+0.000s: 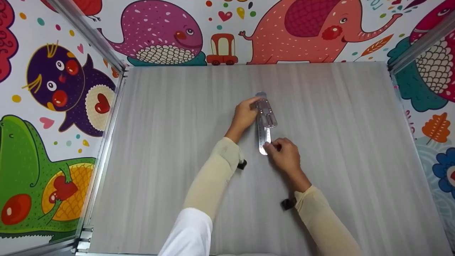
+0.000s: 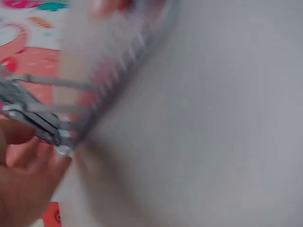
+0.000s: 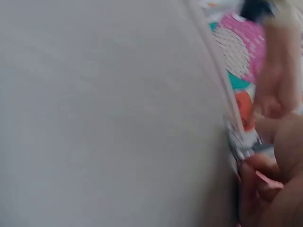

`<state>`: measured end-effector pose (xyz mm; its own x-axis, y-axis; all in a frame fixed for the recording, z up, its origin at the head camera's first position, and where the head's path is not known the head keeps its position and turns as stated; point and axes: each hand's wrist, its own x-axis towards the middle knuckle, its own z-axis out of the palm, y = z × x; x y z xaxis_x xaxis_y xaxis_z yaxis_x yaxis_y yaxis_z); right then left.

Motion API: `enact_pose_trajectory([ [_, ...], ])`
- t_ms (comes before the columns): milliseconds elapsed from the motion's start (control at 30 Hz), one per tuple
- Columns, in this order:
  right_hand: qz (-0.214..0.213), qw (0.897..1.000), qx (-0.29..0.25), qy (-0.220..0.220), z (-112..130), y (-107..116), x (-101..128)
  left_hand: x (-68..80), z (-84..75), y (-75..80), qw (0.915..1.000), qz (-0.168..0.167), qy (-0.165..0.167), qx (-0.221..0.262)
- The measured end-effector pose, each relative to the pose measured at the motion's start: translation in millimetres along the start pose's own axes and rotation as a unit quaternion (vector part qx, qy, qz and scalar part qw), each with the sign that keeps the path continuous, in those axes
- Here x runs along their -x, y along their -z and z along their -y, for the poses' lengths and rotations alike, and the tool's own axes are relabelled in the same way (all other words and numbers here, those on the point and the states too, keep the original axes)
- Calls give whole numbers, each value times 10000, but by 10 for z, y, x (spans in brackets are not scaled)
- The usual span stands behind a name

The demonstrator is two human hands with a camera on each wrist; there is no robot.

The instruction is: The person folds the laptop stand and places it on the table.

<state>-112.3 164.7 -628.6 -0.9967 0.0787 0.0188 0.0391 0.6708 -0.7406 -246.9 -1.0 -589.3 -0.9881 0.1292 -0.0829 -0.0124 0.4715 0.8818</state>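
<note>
Open tabletop (image 1: 170,142) surrounds the ruler (image 1: 265,124); patterned walls (image 1: 53,106) bound three sides.

My slim silver metal ruler with a clear slotted plastic slider (image 1: 266,122) lies flat near the middle of the pale grey wood-grain bench (image 1: 160,160), running lengthwise away from me. The transparent slider covers its far half; the bare, finely marked near end points towards me. Both wrist views blur it.
</note>
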Motion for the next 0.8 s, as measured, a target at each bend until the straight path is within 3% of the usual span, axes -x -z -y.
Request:
enact_pose_trajectory([
  [100,334,9978,-562,56,-51,124,-169,179,13,7,9953,-433,732,461],
  [200,432,9959,-794,77,-61,207,-371,335,31,-10,9949,-255,919,338],
  [333,430,9948,-877,298,-29,223,-633,440,86,-80,9989,34,410,-205],
  [500,547,9939,-532,791,15,133,-854,455,162,-166,9932,-250,-290,-1097],
  [633,520,9936,-21,1003,34,58,-923,433,180,-177,9872,-457,-459,-1456],
  [800,560,9945,327,825,54,44,-913,406,161,-148,9842,-506,-552,-1605],
])
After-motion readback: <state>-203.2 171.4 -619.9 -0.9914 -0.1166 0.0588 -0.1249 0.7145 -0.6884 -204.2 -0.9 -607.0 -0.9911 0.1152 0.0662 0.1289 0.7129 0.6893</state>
